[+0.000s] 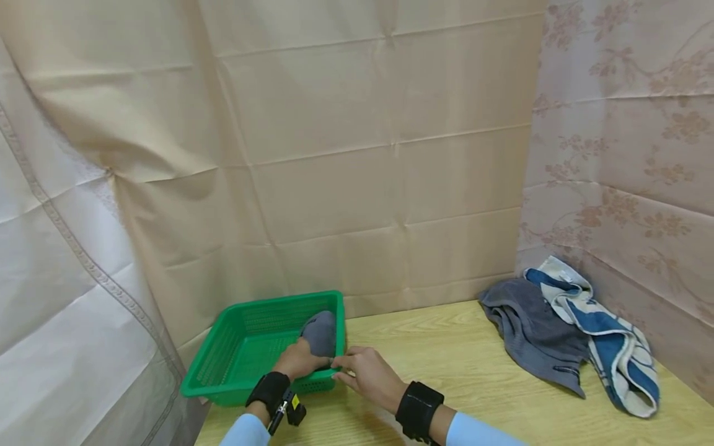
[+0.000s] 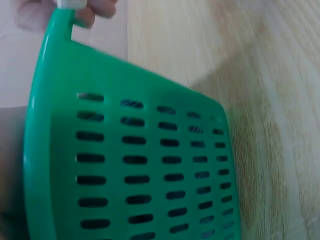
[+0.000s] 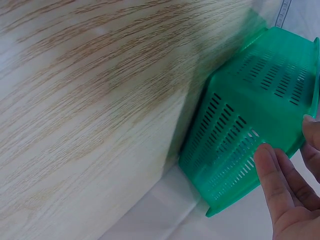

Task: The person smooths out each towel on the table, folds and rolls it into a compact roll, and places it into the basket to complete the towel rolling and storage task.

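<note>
A green plastic basket (image 1: 240, 347) with slotted walls stands on the table, its right end holding a folded or rolled grey cloth (image 1: 321, 331). My left hand (image 1: 301, 360) reaches over the near rim and grips the cloth; some of its fingers are hidden behind the cloth. At the near right corner, my right hand (image 1: 368, 370) pinches the basket rim. In the right wrist view, that hand's fingers (image 3: 272, 175) lie along the outer slotted wall, with the thumb at the rim. The left wrist view is mostly filled by the basket's outer wall (image 2: 150, 150).
At the table's right side lie a crumpled dark grey cloth (image 1: 541, 334) and a blue-and-white patterned cloth (image 1: 608, 334), partly overlapping. Wood-grain table (image 1: 424, 347) lies between them and the basket. A beige curtain (image 1: 346, 186) hangs behind, and a floral one (image 1: 630, 186) on the right.
</note>
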Tool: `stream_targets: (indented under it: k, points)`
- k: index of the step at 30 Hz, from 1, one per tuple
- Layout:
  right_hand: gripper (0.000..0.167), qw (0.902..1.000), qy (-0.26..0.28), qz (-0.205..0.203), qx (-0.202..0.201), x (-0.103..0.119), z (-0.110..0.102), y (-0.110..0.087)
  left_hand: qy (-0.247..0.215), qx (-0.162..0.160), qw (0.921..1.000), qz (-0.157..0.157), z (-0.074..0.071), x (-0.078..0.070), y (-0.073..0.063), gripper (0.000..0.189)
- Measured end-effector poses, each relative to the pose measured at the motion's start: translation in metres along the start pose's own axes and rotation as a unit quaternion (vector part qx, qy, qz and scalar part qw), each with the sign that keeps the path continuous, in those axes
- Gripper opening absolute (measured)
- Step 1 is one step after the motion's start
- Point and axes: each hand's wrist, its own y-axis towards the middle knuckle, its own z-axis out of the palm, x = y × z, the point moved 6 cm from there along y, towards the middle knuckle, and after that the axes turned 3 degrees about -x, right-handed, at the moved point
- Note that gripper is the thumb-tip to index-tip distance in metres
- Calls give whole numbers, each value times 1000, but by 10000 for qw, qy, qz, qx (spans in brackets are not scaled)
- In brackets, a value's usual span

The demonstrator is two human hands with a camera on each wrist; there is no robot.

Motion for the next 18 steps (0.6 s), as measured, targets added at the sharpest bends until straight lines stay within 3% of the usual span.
stream_targets:
  k: [10, 18]
  points:
    - [16, 9999, 133, 54, 24, -1, 1, 0, -108, 1119, 9936, 90, 5, 8, 6, 99]
    - [14, 9999, 22, 80, 87, 1, 0, -1, -215, 1396, 9899, -105, 7, 14, 9, 94]
